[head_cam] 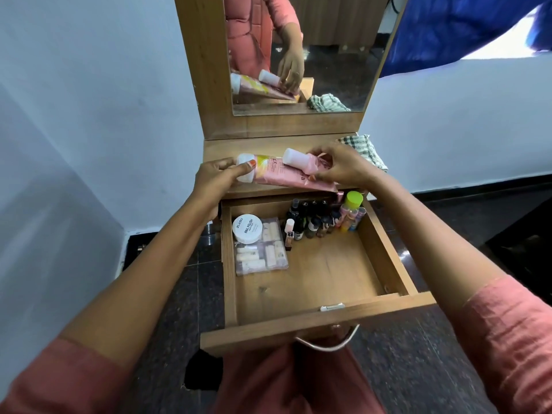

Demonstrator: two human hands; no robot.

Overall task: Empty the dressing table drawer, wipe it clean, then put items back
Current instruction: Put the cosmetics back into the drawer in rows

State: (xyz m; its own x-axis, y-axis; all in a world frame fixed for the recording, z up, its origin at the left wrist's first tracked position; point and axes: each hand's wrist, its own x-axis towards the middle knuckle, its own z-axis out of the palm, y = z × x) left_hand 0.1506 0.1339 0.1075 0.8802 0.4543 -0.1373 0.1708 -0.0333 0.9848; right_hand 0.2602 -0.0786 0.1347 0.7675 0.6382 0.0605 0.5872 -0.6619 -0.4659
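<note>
The wooden drawer [316, 324] stands pulled open below the dressing table top [221, 150]. On that top lie two pink tubes with white caps. My left hand [216, 174] grips the white cap end of the large pink tube [277, 176]. My right hand [340, 165] pinches the smaller pink tube [301, 161] lying across the large one. Inside the drawer sit a white nail polish remover jar [247, 229], a clear pouch of small bottles [263, 255] and several small dark bottles [313, 219] along the back, with a yellow-capped bottle [353, 200] at the back right.
A checked cloth [363, 149] lies on the table top at the right. The mirror [301, 55] rises behind and reflects the hands and tubes. White walls flank the table, the floor is dark stone, and blue fabric [466, 31] hangs at the upper right.
</note>
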